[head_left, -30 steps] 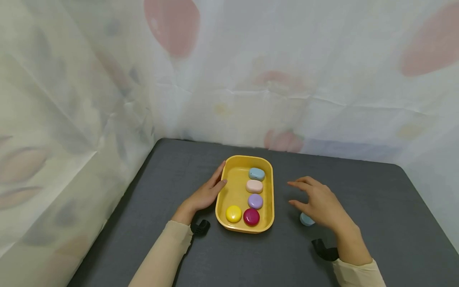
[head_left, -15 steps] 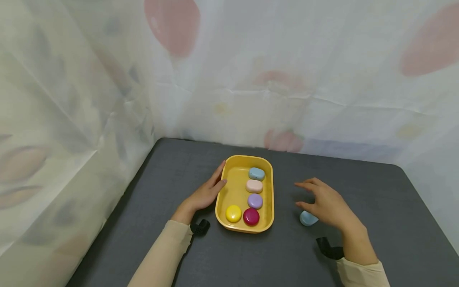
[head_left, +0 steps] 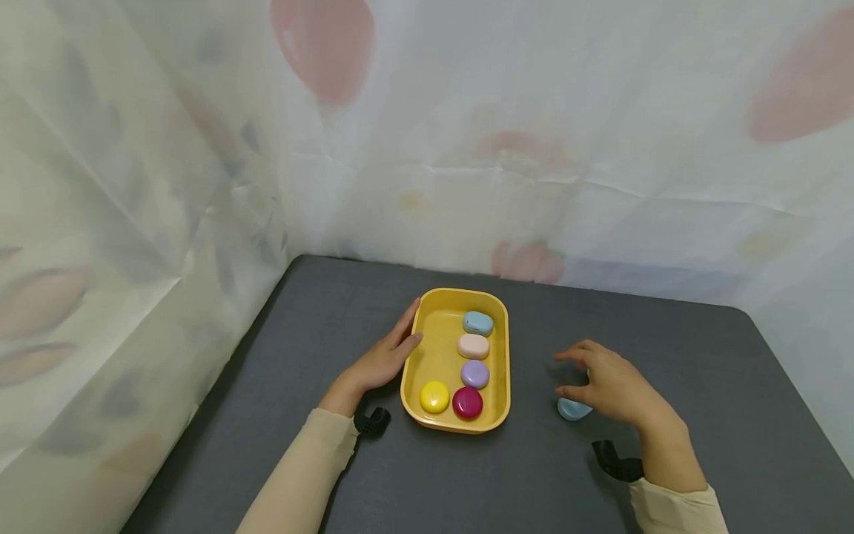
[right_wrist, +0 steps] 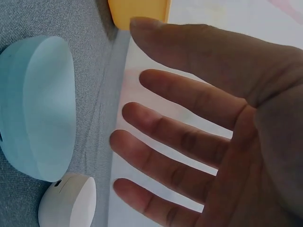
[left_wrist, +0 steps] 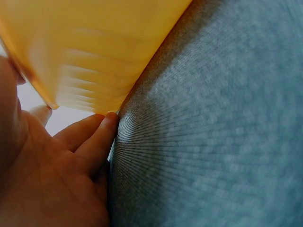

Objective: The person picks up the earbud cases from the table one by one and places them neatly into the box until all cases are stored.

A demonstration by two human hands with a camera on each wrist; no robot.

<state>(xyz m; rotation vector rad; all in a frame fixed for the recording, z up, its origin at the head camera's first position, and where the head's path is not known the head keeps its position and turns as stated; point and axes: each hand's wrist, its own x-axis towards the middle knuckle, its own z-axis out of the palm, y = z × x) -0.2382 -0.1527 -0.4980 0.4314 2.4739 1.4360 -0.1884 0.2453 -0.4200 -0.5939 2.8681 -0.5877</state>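
My left hand (head_left: 379, 361) holds the left side of a yellow tray (head_left: 425, 304), thumb over the rim and fingers along the outer wall (left_wrist: 99, 61). Inside the tray lie a light blue case (head_left: 477, 323), a pale pink case (head_left: 473, 346), a purple case (head_left: 475, 374), a round yellow case (head_left: 434, 397) and a round magenta case (head_left: 468, 403). To the tray's right, my right hand (head_left: 614, 386) hovers with spread, gently bent fingers and holds nothing. Close to it, a light blue rounded case (right_wrist: 49, 109) and a white earbud-like case (right_wrist: 66, 203) sit on the table.
The dark grey table (head_left: 520, 482) extends to a pale patterned curtain (head_left: 427, 170) behind and at the sides. A black wrist mount (head_left: 617, 463) sits by the right wrist, and another black mount (head_left: 373, 423) by the left. The right hand mostly covers the white case in the head view.
My right hand has drawn right, away from the tray, and slightly down toward the cases beside it, its thumb and fingers drawing a little together. The left hand and tray have stayed in place.
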